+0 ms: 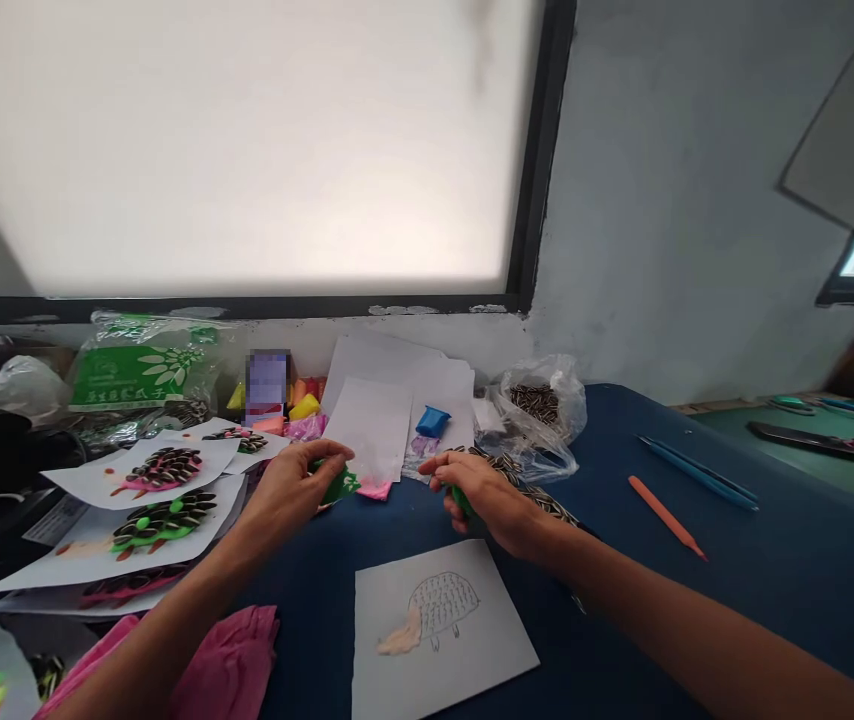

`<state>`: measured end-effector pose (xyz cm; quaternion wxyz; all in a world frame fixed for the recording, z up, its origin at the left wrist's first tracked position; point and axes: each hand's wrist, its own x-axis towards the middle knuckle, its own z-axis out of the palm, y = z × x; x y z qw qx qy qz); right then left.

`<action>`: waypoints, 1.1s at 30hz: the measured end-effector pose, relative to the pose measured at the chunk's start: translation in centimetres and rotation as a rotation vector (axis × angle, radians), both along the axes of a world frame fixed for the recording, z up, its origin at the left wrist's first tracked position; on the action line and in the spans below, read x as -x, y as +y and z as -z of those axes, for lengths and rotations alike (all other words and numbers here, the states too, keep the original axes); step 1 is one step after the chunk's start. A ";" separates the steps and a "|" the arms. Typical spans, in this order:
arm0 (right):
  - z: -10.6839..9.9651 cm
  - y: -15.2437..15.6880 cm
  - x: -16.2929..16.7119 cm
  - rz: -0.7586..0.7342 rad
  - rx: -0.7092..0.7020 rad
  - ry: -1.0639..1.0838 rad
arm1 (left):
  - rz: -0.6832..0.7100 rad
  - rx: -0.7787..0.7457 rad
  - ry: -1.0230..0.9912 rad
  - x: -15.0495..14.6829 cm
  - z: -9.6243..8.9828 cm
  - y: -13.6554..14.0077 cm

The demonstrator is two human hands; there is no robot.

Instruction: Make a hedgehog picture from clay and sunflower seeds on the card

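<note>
tabletop (599, 470) in dark blue, grey wall (667, 200), left hand (299, 478) pinching green packet (341, 484), right hand (493, 497) curled around green lump (461, 501)

- Pinching a green packet (343, 484) with pale print, partly covered, below and left of the frame's centre.
- Grasping a green piece (461, 501), mostly hidden, below and right of centre.

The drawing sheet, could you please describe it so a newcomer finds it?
On the dark blue tabletop, look between the forearms. A white sheet lies there with a rounded outline. Unlike the seed-covered pictures at left, only its peach part is filled.
</note>
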<state>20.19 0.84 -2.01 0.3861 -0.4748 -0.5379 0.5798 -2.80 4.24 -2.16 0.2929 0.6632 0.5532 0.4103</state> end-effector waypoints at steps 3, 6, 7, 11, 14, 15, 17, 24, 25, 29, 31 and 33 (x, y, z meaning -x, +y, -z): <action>0.2 0.0 -0.1 -0.022 0.046 0.010 | -0.108 -0.163 0.210 0.1 0.6 0.0; 0.5 0.1 0.1 -0.022 0.031 0.022 | -0.081 -0.363 0.258 -1.2 0.4 -0.9; 0.6 0.1 0.2 -0.017 0.009 0.042 | -0.039 -0.365 0.223 -1.9 0.3 -1.3; 0.8 0.2 0.5 0.041 -0.192 0.143 | 0.255 0.140 -0.105 -4.4 0.1 -2.8; 0.9 0.0 0.9 0.083 -0.326 0.110 | 0.389 0.310 -0.327 -5.9 0.7 -3.6; 1.0 -0.1 1.0 0.087 -0.343 0.095 | 0.431 0.337 -0.402 -6.3 0.9 -3.8; 1.1 -0.3 1.2 0.084 -0.337 0.086 | 0.440 0.364 -0.543 -7.0 1.1 -4.2; 0.9 -0.5 0.4 0.006 -0.419 -0.006 | 0.369 0.372 -0.555 -6.1 0.8 -3.9; 1.0 -0.6 0.2 -0.013 -0.428 -0.026 | 0.381 0.373 -0.544 -5.9 0.7 -3.8; 1.9 -0.8 -0.2 -0.031 -0.410 -0.044 | 0.475 0.415 -0.530 -5.7 0.8 -3.9; 2.3 -1.0 -0.3 -0.001 -0.403 -0.037 | 0.491 0.422 -0.522 -5.9 0.7 -4.1; 2.3 -1.0 -0.4 0.008 -0.424 -0.025 | 0.454 0.397 -0.491 -6.0 0.6 -4.0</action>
